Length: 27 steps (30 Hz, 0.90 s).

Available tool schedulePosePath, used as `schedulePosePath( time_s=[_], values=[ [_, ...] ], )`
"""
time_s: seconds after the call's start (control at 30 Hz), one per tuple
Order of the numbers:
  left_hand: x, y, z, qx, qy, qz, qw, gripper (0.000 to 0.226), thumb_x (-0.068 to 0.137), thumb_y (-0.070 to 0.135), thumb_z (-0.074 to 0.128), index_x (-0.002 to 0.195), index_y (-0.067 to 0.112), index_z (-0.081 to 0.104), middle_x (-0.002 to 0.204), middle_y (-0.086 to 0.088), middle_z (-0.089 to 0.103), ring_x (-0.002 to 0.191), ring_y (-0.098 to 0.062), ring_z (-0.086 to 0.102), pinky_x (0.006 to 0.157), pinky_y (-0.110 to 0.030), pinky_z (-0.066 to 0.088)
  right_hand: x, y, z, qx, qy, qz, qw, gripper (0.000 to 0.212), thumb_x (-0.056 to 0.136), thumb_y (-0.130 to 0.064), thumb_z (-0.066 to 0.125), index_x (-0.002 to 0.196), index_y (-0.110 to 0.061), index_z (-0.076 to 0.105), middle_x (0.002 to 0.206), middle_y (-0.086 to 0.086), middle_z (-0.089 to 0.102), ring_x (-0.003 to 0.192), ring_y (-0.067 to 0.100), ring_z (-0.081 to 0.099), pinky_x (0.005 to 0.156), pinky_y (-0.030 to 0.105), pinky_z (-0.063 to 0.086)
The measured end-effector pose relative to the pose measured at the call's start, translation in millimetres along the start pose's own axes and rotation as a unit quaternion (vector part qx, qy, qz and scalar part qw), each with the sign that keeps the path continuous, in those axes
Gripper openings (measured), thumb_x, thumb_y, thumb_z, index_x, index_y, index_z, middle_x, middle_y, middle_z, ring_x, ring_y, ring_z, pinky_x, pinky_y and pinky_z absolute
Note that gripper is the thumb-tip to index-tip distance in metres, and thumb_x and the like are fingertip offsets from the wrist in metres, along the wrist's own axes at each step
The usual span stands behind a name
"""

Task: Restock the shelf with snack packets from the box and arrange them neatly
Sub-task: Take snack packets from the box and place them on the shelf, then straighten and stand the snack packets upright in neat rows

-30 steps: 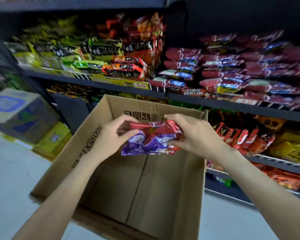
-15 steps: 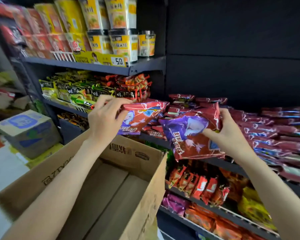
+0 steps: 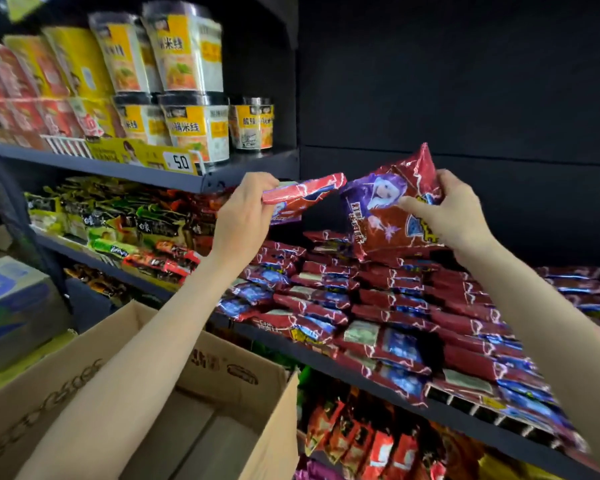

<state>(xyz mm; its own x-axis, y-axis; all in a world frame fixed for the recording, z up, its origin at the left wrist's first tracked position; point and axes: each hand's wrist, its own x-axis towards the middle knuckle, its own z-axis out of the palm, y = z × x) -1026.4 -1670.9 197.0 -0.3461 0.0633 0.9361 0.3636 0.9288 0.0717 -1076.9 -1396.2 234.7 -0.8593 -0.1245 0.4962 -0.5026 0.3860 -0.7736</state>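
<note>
My left hand (image 3: 245,216) pinches a red and purple snack packet (image 3: 303,195) by its edge, held flat above the shelf. My right hand (image 3: 447,213) grips a second red and purple packet (image 3: 385,209), tilted up over the back of the stacks. Below both hands the dark shelf (image 3: 361,370) carries several rows of the same red packets (image 3: 378,306). The open cardboard box (image 3: 243,372) stands under my left forearm; the part of its inside that shows holds no packets.
An upper shelf (image 3: 146,169) at left holds yellow noodle cups and a price tag. Green and red packets fill the shelf below it. More red snack bags hang under the main shelf. A blue and grey carton (image 3: 11,299) sits at far left.
Both hands rose from the box toward the shelf, each carrying one packet. The packets came apart, and now sit higher and further in over the stacked rows.
</note>
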Motion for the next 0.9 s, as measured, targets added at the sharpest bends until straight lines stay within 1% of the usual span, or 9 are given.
schedulePosePath(
  time_s=[0.13, 0.27, 0.37, 0.43, 0.5, 0.6, 0.67, 0.73, 0.9],
  values=[
    [4, -42, 55, -0.040, -0.043, 0.018, 0.998, 0.024, 0.085, 0.002, 0.055, 0.106, 0.008, 0.046, 0.107, -0.013, 0.058, 0.092, -0.017, 0.055, 0.074, -0.021, 0.044, 40, 11, 18, -0.068, 0.029, -0.039, 0.997, 0.031, 0.083, -0.024, 0.071, 0.107, -0.013, 0.055, 0.092, -0.003, 0.060, 0.076, 0.009, 0.057, 0.072, 0.024, 0.043],
    [2, -90, 98, -0.084, -0.147, -0.009, 0.986, 0.021, 0.080, -0.007, 0.058, 0.094, 0.006, 0.049, 0.111, -0.010, 0.053, 0.101, -0.019, 0.055, 0.085, -0.026, 0.043, 84, 19, 42, -0.108, 0.018, -0.050, 0.993, 0.029, 0.084, -0.025, 0.069, 0.105, -0.015, 0.054, 0.090, -0.002, 0.061, 0.081, 0.017, 0.060, 0.073, 0.029, 0.048],
    [-9, -130, 120, -0.095, -0.229, -0.038, 0.968, 0.024, 0.080, -0.011, 0.057, 0.084, 0.009, 0.044, 0.113, -0.005, 0.050, 0.109, -0.011, 0.049, 0.092, -0.013, 0.034, 113, 26, 63, -0.150, 0.001, -0.071, 0.986, 0.029, 0.084, -0.025, 0.069, 0.106, -0.014, 0.053, 0.089, -0.002, 0.061, 0.082, 0.020, 0.063, 0.076, 0.036, 0.053],
    [-17, -155, 131, -0.098, -0.267, -0.049, 0.958, 0.027, 0.079, -0.011, 0.058, 0.083, 0.012, 0.043, 0.111, -0.003, 0.050, 0.110, -0.016, 0.051, 0.094, -0.017, 0.036, 127, 32, 79, -0.169, -0.011, -0.098, 0.981, 0.030, 0.084, -0.023, 0.069, 0.107, -0.013, 0.053, 0.084, -0.001, 0.063, 0.078, 0.021, 0.064, 0.071, 0.035, 0.053],
    [-22, -169, 135, -0.081, -0.325, -0.061, 0.940, 0.026, 0.081, 0.000, 0.061, 0.089, 0.017, 0.043, 0.107, 0.000, 0.050, 0.103, -0.022, 0.054, 0.088, -0.028, 0.041, 137, 39, 96, -0.193, -0.018, -0.128, 0.973, 0.034, 0.084, -0.023, 0.069, 0.113, -0.012, 0.053, 0.081, 0.002, 0.065, 0.073, 0.022, 0.065, 0.069, 0.034, 0.054],
    [-26, -175, 133, 0.012, -0.422, -0.059, 0.904, 0.029, 0.088, 0.036, 0.059, 0.112, 0.024, 0.047, 0.113, 0.004, 0.053, 0.098, -0.016, 0.054, 0.073, -0.028, 0.040, 148, 49, 126, -0.237, -0.049, -0.185, 0.952, 0.041, 0.086, -0.024, 0.067, 0.122, -0.016, 0.051, 0.081, 0.004, 0.068, 0.068, 0.023, 0.065, 0.067, 0.039, 0.056],
    [-28, -174, 134, 0.086, -0.423, 0.019, 0.902, 0.033, 0.093, 0.039, 0.049, 0.125, 0.028, 0.048, 0.123, 0.005, 0.056, 0.105, -0.016, 0.056, 0.073, -0.029, 0.046, 153, 53, 148, -0.257, -0.074, -0.229, 0.936, 0.042, 0.086, -0.025, 0.066, 0.125, -0.021, 0.051, 0.089, 0.003, 0.070, 0.075, 0.024, 0.067, 0.069, 0.040, 0.056],
    [-22, -172, 136, 0.126, -0.395, 0.066, 0.908, 0.031, 0.095, 0.024, 0.046, 0.125, 0.028, 0.051, 0.121, 0.005, 0.059, 0.105, -0.017, 0.060, 0.073, -0.033, 0.052, 157, 55, 169, -0.292, -0.102, -0.283, 0.908, 0.043, 0.087, -0.024, 0.064, 0.128, -0.023, 0.050, 0.105, 0.002, 0.068, 0.090, 0.026, 0.066, 0.075, 0.040, 0.054],
    [-16, -167, 138, 0.236, -0.401, 0.085, 0.881, 0.037, 0.086, 0.003, 0.051, 0.118, 0.023, 0.055, 0.102, 0.003, 0.067, 0.091, -0.022, 0.067, 0.064, -0.033, 0.052, 156, 62, 216, -0.394, -0.174, -0.335, 0.838, 0.047, 0.091, -0.019, 0.057, 0.136, -0.019, 0.044, 0.123, 0.005, 0.060, 0.106, 0.030, 0.060, 0.078, 0.040, 0.048]
  ],
)
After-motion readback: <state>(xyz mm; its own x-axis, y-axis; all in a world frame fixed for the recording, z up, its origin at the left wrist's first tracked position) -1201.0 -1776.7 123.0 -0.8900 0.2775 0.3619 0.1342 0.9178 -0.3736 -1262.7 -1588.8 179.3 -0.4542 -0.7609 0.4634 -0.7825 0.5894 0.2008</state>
